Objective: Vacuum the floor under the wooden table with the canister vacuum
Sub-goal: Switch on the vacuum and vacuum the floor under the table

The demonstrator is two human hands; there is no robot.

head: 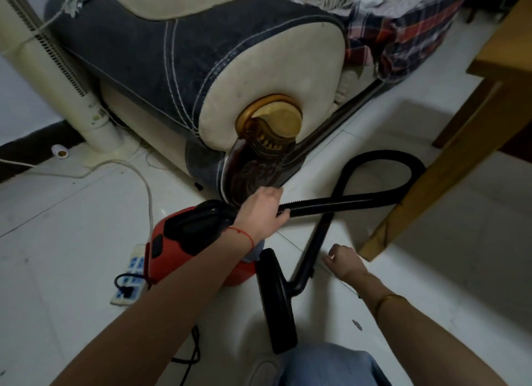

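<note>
Left hand (pixel 263 212) grips the black ribbed hose (pixel 325 205) beside the red canister vacuum (pixel 172 259), likely to pull slack, while the right hand (pixel 342 263), loosely curled and empty, hovers by the black wand (pixel 313 250) near the wooden table's leg (pixel 426 195).

Dim, soft indoor light; faint shadows on pale floor (pixel 431 284); wide-angle bending at edges; slight motion blur throughout.
</note>
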